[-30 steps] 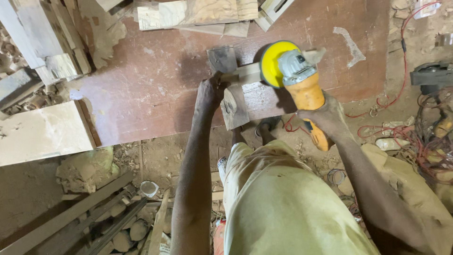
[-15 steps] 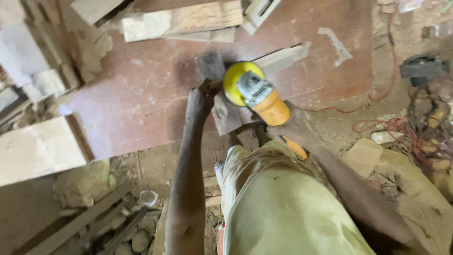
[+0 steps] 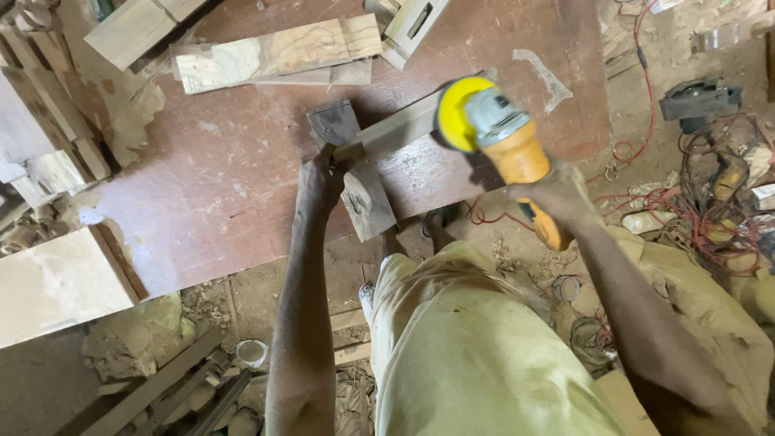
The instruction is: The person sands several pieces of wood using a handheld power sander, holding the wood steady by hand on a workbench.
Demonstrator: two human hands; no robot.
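Head view shows a pale wooden strip (image 3: 395, 129) lying on the reddish board (image 3: 234, 186), pinned at its near end by the left hand (image 3: 319, 173), fingers pressed down. The right hand (image 3: 557, 194) is wrapped round an orange angle grinder (image 3: 508, 145), yellow disc (image 3: 454, 113) at the strip's far end. Sanding seems underway; the next pass calls for a steady hold.

My left hand (image 3: 320, 179) presses down on the wooden strip (image 3: 397, 129), which lies across a wood block (image 3: 368, 203) on the reddish board (image 3: 242, 178). My right hand (image 3: 557, 194) grips the orange angle grinder (image 3: 517, 149), yellow disc (image 3: 454, 113) on the strip.
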